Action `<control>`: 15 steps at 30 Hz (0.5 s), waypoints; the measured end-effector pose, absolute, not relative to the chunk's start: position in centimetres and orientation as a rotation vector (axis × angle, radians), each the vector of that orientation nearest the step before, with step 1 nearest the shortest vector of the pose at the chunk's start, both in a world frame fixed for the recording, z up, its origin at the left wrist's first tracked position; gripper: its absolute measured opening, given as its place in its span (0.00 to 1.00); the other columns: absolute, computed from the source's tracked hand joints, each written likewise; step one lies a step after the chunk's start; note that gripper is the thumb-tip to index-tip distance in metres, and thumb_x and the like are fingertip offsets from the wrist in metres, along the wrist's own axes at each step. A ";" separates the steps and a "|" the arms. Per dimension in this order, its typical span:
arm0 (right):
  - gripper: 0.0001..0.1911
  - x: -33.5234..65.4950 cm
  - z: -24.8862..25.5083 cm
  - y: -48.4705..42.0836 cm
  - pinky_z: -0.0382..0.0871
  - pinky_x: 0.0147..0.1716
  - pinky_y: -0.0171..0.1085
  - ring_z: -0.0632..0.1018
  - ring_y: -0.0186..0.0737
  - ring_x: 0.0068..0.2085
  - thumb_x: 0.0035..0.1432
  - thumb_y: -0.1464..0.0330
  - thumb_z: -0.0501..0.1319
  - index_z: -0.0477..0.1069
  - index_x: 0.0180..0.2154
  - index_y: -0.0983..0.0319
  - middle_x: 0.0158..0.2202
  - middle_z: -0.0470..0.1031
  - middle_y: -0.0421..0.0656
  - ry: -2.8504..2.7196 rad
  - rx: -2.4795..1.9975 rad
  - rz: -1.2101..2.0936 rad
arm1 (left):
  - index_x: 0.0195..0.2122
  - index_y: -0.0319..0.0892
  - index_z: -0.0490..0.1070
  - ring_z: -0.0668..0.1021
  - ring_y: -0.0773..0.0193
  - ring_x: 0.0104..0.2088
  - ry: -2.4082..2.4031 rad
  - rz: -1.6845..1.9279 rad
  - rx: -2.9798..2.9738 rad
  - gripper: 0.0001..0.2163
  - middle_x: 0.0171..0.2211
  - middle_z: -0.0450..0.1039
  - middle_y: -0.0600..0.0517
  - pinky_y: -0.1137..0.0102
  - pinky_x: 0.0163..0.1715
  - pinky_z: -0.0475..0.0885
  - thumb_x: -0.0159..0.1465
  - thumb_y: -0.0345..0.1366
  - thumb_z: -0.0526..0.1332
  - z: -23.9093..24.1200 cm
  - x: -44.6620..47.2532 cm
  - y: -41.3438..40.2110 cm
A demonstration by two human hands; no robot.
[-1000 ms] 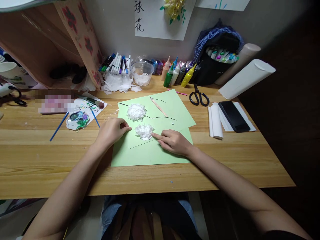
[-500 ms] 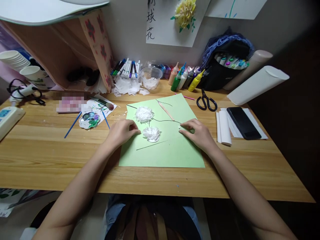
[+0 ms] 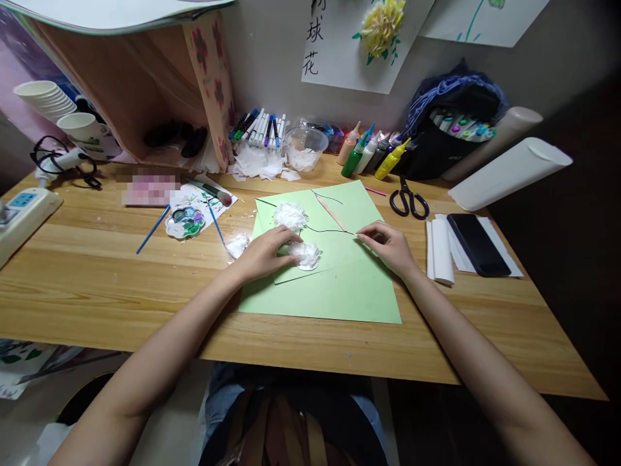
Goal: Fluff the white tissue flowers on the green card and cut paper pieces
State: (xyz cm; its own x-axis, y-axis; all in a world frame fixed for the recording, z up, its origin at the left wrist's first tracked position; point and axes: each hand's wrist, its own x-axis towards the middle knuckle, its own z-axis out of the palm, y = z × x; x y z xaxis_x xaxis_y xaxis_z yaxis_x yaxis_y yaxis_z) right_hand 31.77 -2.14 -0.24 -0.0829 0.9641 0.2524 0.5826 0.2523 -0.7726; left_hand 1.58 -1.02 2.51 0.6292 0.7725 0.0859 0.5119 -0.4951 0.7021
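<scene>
A light green sheet of paper (image 3: 359, 294) lies on the desk before me. Two white ruffled paper flowers rest on it, an upper one (image 3: 290, 215) and a lower one (image 3: 310, 257). My left hand (image 3: 272, 251) curls its thumb and fingers round the left edge of the lower flower, covering part of it. A thin black strand (image 3: 326, 231) runs from the upper flower to the right. At its right end, the fingertips of my right hand (image 3: 391, 246) are pinched together. A slim pinkish stick (image 3: 332, 214) slants above the strand.
Scissors (image 3: 409, 199), a phone (image 3: 479, 244) and folded white paper (image 3: 440, 252) lie to the right. Paint bottles (image 3: 373, 155), a clear bowl (image 3: 305, 149) and markers (image 3: 259, 127) line the back. A paint palette (image 3: 185, 222) and brushes are at left.
My left hand has moved right, onto the lower flower. My right hand's fingers have closed from apart to a pinch. The view has shifted slightly.
</scene>
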 end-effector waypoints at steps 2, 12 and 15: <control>0.08 30.0 0.5 -3.6 0.67 0.29 0.38 0.73 0.38 0.32 0.58 0.63 0.60 0.73 0.33 0.62 0.32 0.73 0.44 -1.732 -1.356 0.605 | 0.44 0.44 0.69 0.73 0.61 0.43 0.998 0.552 2.194 0.12 0.43 0.71 0.49 0.65 0.44 0.67 0.60 0.38 0.61 2.3 1.5 -0.8; 0.12 20.1 1.5 -7.0 0.58 0.28 0.39 0.65 0.41 0.31 0.62 0.72 0.53 0.72 0.29 0.62 0.28 0.70 0.46 -2.389 -1.151 -0.130 | 0.42 0.43 0.69 0.74 0.62 0.42 0.991 0.602 2.196 0.10 0.40 0.72 0.49 0.66 0.43 0.68 0.61 0.38 0.60 1.9 1.7 -0.7; 0.12 19.7 1.0 -6.3 0.56 0.28 0.39 0.63 0.41 0.31 0.63 0.72 0.52 0.70 0.28 0.62 0.28 0.69 0.46 -2.386 -1.197 -0.183 | 0.42 0.42 0.69 0.73 0.62 0.42 0.990 0.615 2.202 0.09 0.40 0.71 0.49 0.66 0.42 0.68 0.61 0.38 0.60 1.8 1.7 -0.7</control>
